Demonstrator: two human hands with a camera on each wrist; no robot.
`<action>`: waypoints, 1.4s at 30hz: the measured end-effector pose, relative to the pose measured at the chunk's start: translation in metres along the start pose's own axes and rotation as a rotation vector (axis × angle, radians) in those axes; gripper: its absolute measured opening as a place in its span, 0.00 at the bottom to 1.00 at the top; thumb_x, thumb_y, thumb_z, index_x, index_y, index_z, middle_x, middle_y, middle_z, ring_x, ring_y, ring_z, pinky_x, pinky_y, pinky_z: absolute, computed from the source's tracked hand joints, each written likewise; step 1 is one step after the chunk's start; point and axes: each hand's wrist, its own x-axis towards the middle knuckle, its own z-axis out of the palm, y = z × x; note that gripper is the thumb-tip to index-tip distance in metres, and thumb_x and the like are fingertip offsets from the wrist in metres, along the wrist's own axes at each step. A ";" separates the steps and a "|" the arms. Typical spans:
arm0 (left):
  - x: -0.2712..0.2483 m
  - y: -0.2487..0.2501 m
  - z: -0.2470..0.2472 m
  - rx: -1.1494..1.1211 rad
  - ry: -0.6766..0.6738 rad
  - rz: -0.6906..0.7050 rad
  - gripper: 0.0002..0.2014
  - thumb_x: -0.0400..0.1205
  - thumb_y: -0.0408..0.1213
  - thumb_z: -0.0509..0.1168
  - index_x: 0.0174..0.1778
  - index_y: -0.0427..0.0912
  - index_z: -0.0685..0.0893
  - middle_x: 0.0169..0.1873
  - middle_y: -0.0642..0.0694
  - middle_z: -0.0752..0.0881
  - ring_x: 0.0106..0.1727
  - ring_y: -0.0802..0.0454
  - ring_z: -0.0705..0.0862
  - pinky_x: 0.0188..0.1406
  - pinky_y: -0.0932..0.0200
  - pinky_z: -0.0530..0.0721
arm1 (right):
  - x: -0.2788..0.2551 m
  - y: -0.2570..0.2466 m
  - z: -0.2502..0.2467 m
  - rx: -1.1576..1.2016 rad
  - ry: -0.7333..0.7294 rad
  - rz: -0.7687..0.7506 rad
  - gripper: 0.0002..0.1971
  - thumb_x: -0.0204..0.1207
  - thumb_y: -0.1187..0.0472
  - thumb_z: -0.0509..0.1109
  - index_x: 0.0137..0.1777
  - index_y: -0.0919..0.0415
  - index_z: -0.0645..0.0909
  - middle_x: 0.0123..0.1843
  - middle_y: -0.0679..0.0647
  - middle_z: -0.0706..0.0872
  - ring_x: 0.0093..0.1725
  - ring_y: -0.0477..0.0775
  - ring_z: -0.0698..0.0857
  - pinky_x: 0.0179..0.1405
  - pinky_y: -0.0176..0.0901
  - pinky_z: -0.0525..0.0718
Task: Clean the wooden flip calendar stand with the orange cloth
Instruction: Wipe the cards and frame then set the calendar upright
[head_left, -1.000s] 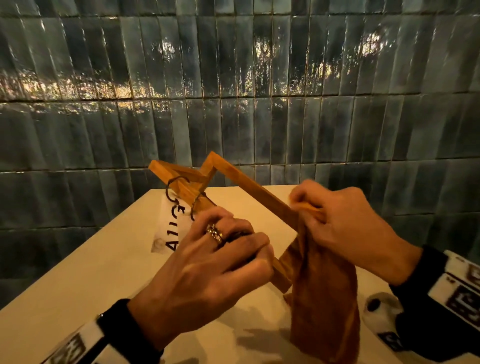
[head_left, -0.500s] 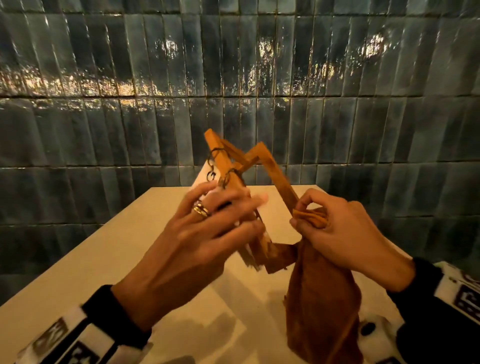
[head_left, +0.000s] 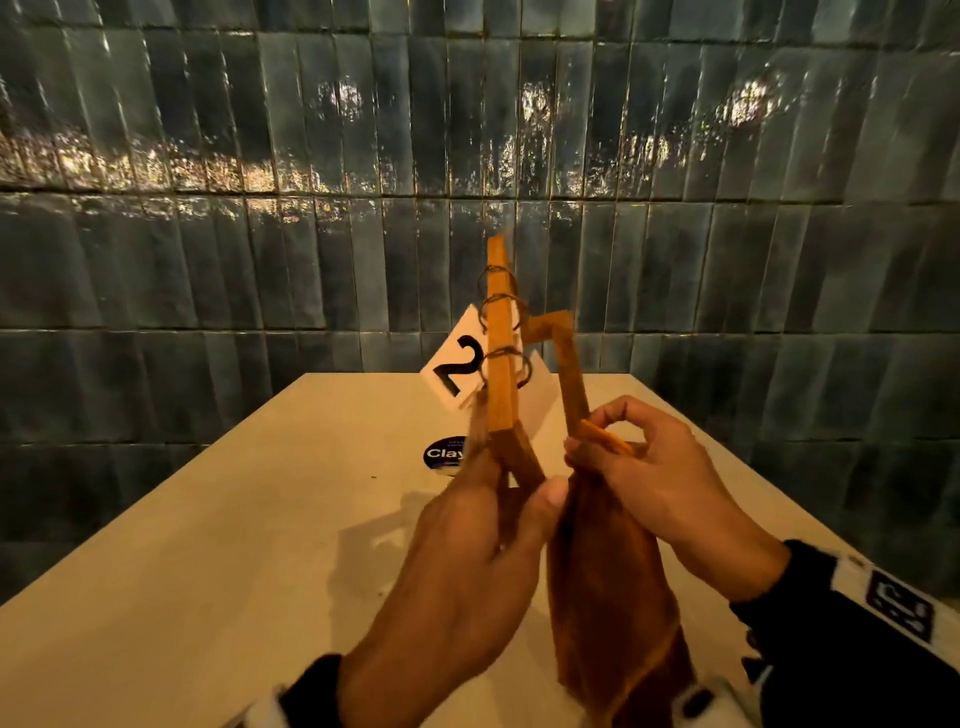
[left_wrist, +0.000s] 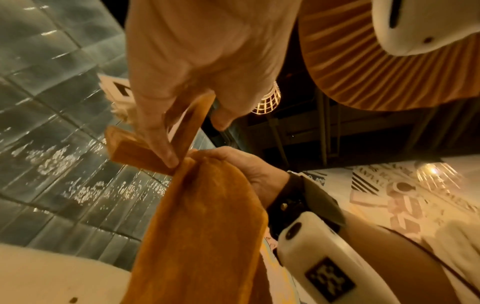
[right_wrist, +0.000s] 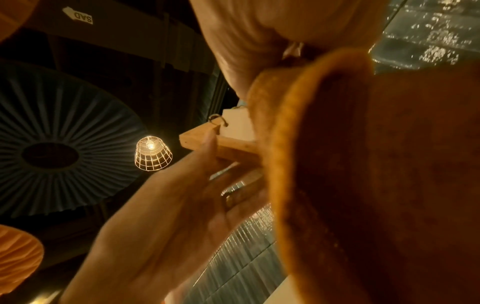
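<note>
The wooden flip calendar stand (head_left: 501, 358) is held up over the table, turned nearly upright, with metal rings and a white card showing a black 2 (head_left: 457, 364) hanging off it. My left hand (head_left: 488, 525) grips its lower bars from below, thumb up by the wood. My right hand (head_left: 623, 467) pinches the orange cloth (head_left: 608, 597) around the stand's right bar (head_left: 571, 379); the cloth hangs down to the table. The left wrist view shows the wooden stand (left_wrist: 182, 131), my left fingers (left_wrist: 158, 135) and the cloth (left_wrist: 207, 226). Cloth (right_wrist: 376, 174) fills the right wrist view, beside the stand (right_wrist: 233, 148).
A pale table (head_left: 208, 545) runs to a dark green tiled wall (head_left: 260, 260). A round dark sticker reading "Clay" (head_left: 444, 453) lies on the table behind the stand. Hanging wire lamps (right_wrist: 153, 153) show overhead in the wrist views.
The stand has been swung from lying slanted to the left to nearly upright. My left hand has slid down to its lower bars. My right hand keeps the cloth pinched on the right bar.
</note>
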 end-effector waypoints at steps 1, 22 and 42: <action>0.003 -0.001 0.001 -0.015 0.030 0.005 0.11 0.80 0.55 0.55 0.58 0.68 0.68 0.44 0.72 0.80 0.44 0.75 0.81 0.40 0.83 0.73 | -0.002 0.000 0.002 0.000 0.002 -0.008 0.06 0.73 0.55 0.72 0.47 0.48 0.79 0.44 0.52 0.88 0.43 0.52 0.87 0.43 0.45 0.85; 0.019 -0.003 -0.022 -0.143 0.584 0.262 0.11 0.84 0.35 0.50 0.45 0.57 0.72 0.36 0.61 0.80 0.42 0.66 0.82 0.39 0.71 0.80 | -0.042 -0.025 0.007 -0.704 -0.328 -0.668 0.21 0.81 0.50 0.56 0.74 0.35 0.63 0.59 0.46 0.82 0.55 0.47 0.80 0.55 0.37 0.79; 0.025 -0.009 -0.024 -0.291 0.654 0.044 0.16 0.86 0.30 0.49 0.39 0.54 0.72 0.35 0.51 0.77 0.40 0.55 0.79 0.40 0.58 0.80 | -0.030 -0.023 0.018 -0.770 -0.381 -0.643 0.17 0.83 0.50 0.53 0.70 0.44 0.73 0.51 0.45 0.77 0.46 0.43 0.74 0.42 0.32 0.73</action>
